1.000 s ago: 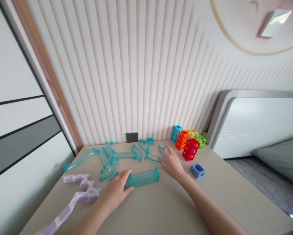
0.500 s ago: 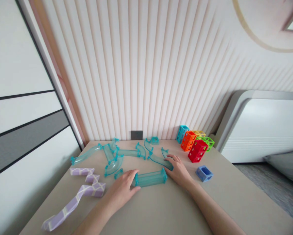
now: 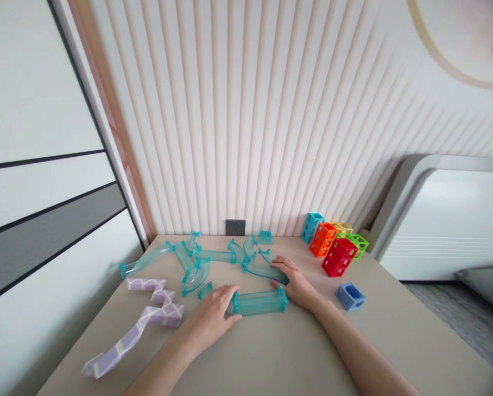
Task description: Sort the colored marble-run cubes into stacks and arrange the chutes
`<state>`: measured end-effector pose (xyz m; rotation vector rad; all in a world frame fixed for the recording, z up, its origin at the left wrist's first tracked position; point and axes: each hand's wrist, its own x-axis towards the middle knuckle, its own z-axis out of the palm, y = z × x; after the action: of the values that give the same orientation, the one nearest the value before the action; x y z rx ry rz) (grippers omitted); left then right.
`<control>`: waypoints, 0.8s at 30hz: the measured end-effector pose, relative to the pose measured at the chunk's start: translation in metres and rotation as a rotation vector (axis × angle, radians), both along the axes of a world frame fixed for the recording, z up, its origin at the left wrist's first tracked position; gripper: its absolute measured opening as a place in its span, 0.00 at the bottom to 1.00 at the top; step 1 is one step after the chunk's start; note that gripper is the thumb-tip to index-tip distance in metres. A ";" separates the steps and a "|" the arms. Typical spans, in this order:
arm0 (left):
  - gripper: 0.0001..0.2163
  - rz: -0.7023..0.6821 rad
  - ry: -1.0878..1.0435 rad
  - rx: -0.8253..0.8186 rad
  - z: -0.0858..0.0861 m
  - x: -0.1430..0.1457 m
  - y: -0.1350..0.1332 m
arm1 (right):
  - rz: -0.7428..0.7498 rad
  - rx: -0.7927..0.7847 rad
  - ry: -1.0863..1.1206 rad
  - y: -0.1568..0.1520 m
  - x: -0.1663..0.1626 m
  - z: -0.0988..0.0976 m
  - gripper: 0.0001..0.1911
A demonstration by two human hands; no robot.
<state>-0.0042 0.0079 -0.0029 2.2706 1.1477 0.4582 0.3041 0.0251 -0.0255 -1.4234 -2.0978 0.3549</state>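
Note:
My right hand point(image 3: 296, 285) holds the right end of a translucent teal ramp track piece point(image 3: 263, 268), with fingers over it and the thumb at its near side. The far left end of this piece meets a small curved track piece point(image 3: 238, 252). Closer to me, my left hand point(image 3: 215, 314) is around the left end of a straight teal track piece point(image 3: 258, 303), thumb in front and fingers behind. A short teal connector point(image 3: 205, 290) lies just beyond the left hand. Another curved piece point(image 3: 266, 255) is partly behind the right fingers.
More teal track pieces point(image 3: 184, 257) lie joined at the back left. A purple-and-white folding snake puzzle point(image 3: 126, 338) is on the left. At right stand red point(image 3: 339, 257), orange point(image 3: 322, 240) and other coloured open-frame blocks, with a blue block point(image 3: 350, 296) nearer. A black socket point(image 3: 235, 227) is on the wall.
My right hand has shifted the ramp piece leftward, against the curved piece. A curved piece behind it has turned. My left hand stays at the straight piece. The view has swung slightly left.

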 end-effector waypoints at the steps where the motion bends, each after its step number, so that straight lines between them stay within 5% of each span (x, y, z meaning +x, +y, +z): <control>1: 0.23 0.000 -0.006 -0.006 0.000 0.000 0.000 | 0.015 -0.005 -0.001 0.002 0.000 0.001 0.23; 8: 0.24 0.008 -0.034 -0.050 0.001 -0.001 -0.001 | 0.013 -0.058 -0.022 0.009 -0.001 0.000 0.29; 24: 0.23 0.021 -0.067 -0.088 0.001 -0.005 0.002 | -0.050 0.151 -0.170 -0.007 0.002 -0.007 0.16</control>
<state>-0.0094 0.0098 -0.0017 2.1538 1.1364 0.4791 0.3061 0.0181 -0.0330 -1.4571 -2.1667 0.0552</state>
